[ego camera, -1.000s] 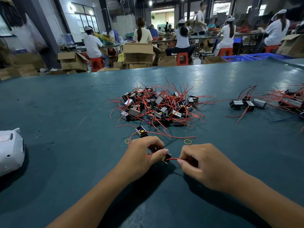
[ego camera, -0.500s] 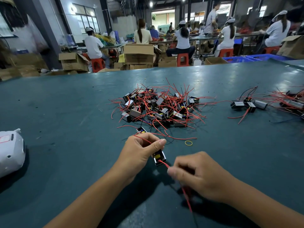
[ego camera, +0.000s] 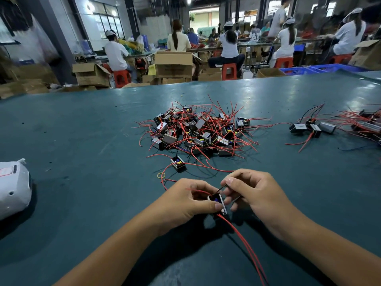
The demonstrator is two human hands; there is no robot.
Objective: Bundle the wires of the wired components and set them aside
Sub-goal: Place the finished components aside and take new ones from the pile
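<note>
A small black component with a bit of blue and a shiny edge sits between both hands, low and near the front of the green worktop. Two long red wires hang from it toward the person. The left hand grips it, fingers curled round it. The right hand pinches a thin black wire coming off its top. Half a second ago the right hand was lower and pulled a red wire; now it has come up beside the left. Behind lie one loose component, a yellow rubber band, and the big pile of red-wired parts.
</note>
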